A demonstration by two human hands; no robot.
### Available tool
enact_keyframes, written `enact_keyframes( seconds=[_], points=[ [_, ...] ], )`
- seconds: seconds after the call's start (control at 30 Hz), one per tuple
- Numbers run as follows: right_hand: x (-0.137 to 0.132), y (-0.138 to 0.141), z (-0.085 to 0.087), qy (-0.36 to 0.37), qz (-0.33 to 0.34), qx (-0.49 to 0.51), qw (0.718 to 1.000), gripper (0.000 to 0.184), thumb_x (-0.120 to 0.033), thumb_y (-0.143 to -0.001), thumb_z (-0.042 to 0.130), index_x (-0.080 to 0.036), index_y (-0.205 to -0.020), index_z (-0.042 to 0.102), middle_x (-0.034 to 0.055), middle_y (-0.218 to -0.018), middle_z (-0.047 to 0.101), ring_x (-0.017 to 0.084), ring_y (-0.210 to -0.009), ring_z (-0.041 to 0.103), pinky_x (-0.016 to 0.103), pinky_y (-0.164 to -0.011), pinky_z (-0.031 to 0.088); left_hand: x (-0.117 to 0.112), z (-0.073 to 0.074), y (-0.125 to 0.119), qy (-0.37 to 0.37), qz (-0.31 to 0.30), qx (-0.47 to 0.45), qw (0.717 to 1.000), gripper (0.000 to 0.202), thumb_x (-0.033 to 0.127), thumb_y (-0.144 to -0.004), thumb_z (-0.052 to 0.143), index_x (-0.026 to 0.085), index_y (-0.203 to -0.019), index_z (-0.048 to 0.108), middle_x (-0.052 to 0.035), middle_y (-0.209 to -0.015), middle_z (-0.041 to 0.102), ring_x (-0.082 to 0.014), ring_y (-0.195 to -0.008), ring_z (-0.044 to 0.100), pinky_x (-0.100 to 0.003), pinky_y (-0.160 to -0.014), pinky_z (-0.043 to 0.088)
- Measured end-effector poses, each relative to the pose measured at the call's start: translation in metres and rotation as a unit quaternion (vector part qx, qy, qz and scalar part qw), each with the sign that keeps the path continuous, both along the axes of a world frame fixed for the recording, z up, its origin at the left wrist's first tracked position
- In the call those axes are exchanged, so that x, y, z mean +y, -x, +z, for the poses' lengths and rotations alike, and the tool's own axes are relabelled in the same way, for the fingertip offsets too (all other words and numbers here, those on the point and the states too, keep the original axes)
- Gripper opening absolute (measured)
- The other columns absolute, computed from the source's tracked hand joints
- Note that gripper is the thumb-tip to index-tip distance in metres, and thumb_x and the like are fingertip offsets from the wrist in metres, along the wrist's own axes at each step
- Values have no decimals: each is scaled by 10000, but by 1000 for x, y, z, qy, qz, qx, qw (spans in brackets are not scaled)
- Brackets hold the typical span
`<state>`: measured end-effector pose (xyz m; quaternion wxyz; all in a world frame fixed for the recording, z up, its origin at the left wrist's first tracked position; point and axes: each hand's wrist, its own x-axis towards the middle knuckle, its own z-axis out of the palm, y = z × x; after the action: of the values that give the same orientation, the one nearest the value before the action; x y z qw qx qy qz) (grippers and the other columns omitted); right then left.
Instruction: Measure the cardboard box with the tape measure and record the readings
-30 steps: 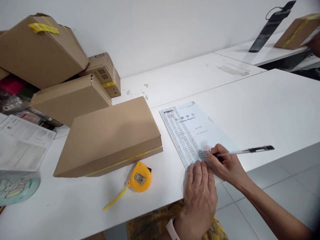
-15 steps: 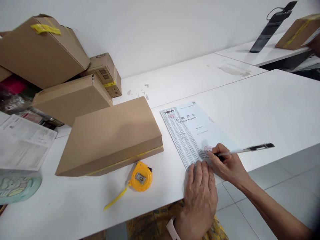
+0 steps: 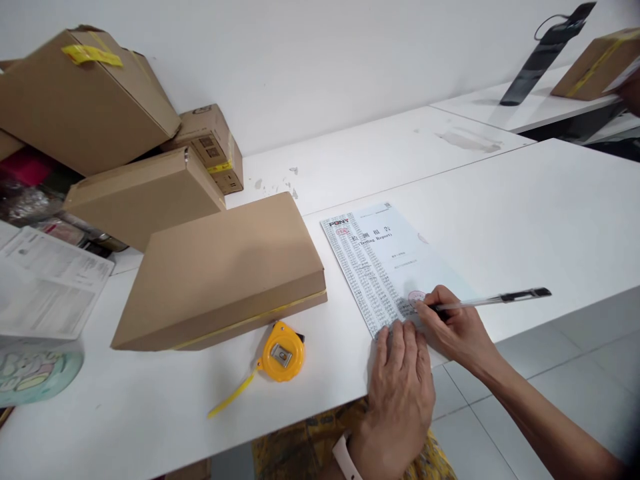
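Note:
A light-blue printed report [image 3: 385, 260], marked "Testing Report", lies flat on the white table [image 3: 525, 220]. My left hand [image 3: 403, 393] rests with its fingers stretched out on the report's bottom edge. Just to its right, my right hand [image 3: 455, 330] is closed around a pen [image 3: 493, 300]. The pen's tip is hidden behind my fingers, low on the report near a red round stamp. Left of the report sits a closed cardboard box [image 3: 230, 267], and in front of that box lies a yellow tape measure [image 3: 283, 353] with a yellow strap.
Several cardboard boxes [image 3: 90, 100] are piled at the back left. Printed sheets [image 3: 55, 280] and a teal patterned item [image 3: 40, 373] are at the left edge. A dark bottle [image 3: 540, 60] and another box [image 3: 595, 67] stand at the far right, with part of a person beyond.
My right hand and the pen have barely shifted, the pen's rear end a few pixels to the right. My left hand stays on the report; nothing else has visibly moved.

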<state>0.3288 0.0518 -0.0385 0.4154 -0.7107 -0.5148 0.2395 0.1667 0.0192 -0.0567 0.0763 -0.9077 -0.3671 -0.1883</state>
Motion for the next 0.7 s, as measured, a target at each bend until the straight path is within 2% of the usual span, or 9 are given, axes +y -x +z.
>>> enact_keyframes(
  seconds=[0.23, 0.43, 0.5, 0.6, 0.7],
  points=[
    [-1, -1, 0, 0, 9, 0, 1000, 321, -443, -884, 618, -257, -690, 442, -59, -524, 406, 119, -477, 336, 269, -437, 297, -1, -2, 0, -5, 2, -8, 1000, 547, 247, -903, 631, 46, -1409, 570, -135, -1461, 607, -276, -1391, 506, -405, -1192, 431],
    [0, 2, 1, -10, -10, 2, 1000, 361, -483, -885, 628, -254, -670, 449, -53, -526, 411, 121, -482, 346, 269, -440, 310, 0, -5, -2, 1, -1, -6, 1000, 575, 252, -904, 633, 33, -1428, 541, -147, -1485, 582, -280, -1412, 479, -409, -1198, 424],
    [0, 3, 2, -23, -34, 3, 999, 358, -496, -898, 618, -257, -684, 461, -45, -535, 436, 130, -489, 373, 272, -445, 327, 0, 0, -2, 12, -6, -24, 1000, 539, 242, -915, 621, 33, -1407, 554, -145, -1466, 596, -273, -1396, 496, -405, -1182, 443],
    [1, 0, 2, -59, -63, -16, 996, 257, -485, -941, 575, -251, -834, 558, 0, -662, 585, 163, -561, 499, 292, -507, 410, -2, 17, 8, 59, -18, -105, 993, 448, 283, -952, 591, 81, -1352, 593, -119, -1424, 628, -257, -1372, 513, -397, -1137, 486],
    [5, -17, 0, -83, -36, -129, 987, 191, -389, -983, 503, -251, -1048, 618, 55, -882, 679, 206, -713, 608, 326, -618, 474, -3, 34, 38, 66, 13, -217, 974, 310, 221, -962, 584, 154, -1261, 635, -102, -1339, 668, -254, -1343, 524, -412, -1102, 501]
  ],
)
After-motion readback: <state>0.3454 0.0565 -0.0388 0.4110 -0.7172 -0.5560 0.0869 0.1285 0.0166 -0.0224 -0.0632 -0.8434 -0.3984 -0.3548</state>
